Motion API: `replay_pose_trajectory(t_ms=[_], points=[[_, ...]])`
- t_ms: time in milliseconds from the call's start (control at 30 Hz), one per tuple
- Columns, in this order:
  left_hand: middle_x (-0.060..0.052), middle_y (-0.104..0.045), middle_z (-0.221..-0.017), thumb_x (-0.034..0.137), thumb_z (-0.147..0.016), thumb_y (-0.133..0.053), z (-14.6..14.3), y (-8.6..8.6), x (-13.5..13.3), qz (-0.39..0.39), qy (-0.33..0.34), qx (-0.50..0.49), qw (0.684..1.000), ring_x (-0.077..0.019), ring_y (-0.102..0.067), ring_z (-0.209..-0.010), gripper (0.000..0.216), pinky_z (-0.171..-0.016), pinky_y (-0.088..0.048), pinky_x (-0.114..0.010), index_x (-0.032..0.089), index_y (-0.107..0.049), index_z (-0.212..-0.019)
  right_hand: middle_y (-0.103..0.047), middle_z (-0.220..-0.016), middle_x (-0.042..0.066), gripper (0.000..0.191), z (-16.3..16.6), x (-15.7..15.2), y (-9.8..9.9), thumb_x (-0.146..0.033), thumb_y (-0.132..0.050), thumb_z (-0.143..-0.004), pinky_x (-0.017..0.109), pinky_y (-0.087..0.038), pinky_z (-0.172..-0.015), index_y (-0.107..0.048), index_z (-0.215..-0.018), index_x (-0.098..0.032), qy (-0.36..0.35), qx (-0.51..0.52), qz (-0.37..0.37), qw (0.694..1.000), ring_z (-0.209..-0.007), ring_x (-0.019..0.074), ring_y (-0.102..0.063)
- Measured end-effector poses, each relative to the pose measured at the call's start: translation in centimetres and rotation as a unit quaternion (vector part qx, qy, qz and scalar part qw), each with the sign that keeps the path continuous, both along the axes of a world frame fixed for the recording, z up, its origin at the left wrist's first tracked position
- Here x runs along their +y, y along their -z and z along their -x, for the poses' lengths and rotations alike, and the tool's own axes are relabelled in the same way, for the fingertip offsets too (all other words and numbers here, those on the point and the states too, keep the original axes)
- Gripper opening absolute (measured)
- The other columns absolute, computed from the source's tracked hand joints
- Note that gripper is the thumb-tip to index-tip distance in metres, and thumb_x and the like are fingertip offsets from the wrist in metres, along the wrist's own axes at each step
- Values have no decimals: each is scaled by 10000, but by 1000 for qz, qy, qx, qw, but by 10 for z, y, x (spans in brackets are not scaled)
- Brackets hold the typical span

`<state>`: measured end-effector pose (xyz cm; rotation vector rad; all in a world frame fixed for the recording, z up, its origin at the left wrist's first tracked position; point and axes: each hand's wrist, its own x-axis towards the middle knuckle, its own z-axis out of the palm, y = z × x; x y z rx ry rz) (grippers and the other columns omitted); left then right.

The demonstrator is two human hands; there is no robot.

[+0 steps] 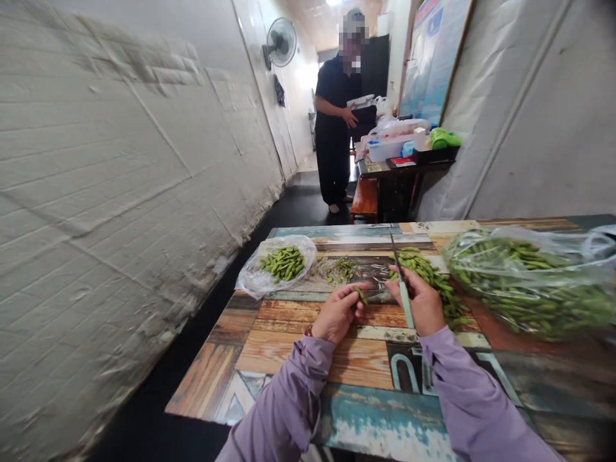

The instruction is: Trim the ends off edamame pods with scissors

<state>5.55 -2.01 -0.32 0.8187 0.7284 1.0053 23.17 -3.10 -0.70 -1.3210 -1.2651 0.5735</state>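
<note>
My left hand (339, 311) is closed in a pinch around a green edamame pod (360, 296), above the wood-patterned table (289, 327). To its right, my right hand (423, 300) grips scissors (405, 298) with a pale green handle, seen nearly edge-on. Their dark, narrow blades point away from me, and I cannot tell whether they are parted. Just beyond the right hand lies a loose pile of edamame pods (426, 269). Small green trimmings (341, 269) are scattered on the table ahead of the left hand.
A clear plastic bag (245, 273) with pods lies at the far left; a larger bag of pods (529, 289) stands at the right. Beyond the table, a person in dark clothes (334, 122) holds things beside a cluttered second table (370, 168). A fan (282, 42) hangs on the left wall.
</note>
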Motion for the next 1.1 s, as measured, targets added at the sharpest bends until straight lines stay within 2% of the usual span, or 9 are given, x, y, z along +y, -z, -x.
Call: replay_pose_trajectory(t_ms=[167,267,367,567,733,1100], points=[[17,-530,-662,345,-637,-757,3,-7,-1,-20,-32,36,999,-29,-425,-508,317,-436,-266,-152,125,-650,-838,-667,-774,35,515,-1,0,5,-456,-657,-718,312,-524,-679,-620,-1154,-186,-32,-20,18,999,-666,166,-619],[-7,-605,-724,364,-629,-752,4,-12,-2,-43,-40,59,997,-34,-448,-491,319,-417,-242,-154,134,-585,-775,-677,-825,50,506,1,-1,9,-437,-663,-712,335,-530,-725,-621,-1152,-189,-75,-73,19,994,-719,184,-634],[-15,-637,-731,373,-631,-743,6,-14,-2,-54,-49,71,995,-37,-446,-460,339,-418,-247,-160,149,-547,-792,-675,-885,62,493,4,-2,13,-418,-672,-709,339,-534,-749,-619,-1148,-199,-113,-132,-2,985,-776,198,-638],[-3,-579,-689,383,-684,-696,10,-13,2,-113,-74,115,984,-45,-409,-496,291,-451,-281,-173,124,-622,-793,-635,-1060,82,511,6,-2,16,-390,-672,-734,340,-533,-785,-568,-1204,-216,-180,-225,-37,957,-880,202,-624],[-7,-574,-704,344,-768,-608,10,-13,3,-186,-88,175,963,-76,-435,-565,237,-545,-354,-196,136,-663,-870,-624,-1067,79,562,2,0,18,-390,-684,-727,352,-524,-809,-530,-1239,-219,-192,-265,-38,944,-898,204,-616],[-27,-595,-731,289,-774,-595,12,-7,7,-274,-113,252,921,-136,-510,-716,160,-681,-399,-234,142,-651,-744,-623,-983,62,519,3,-3,13,-381,-657,-738,336,-516,-741,-548,-1221,-227,-183,-293,-48,937,-796,184,-597]])
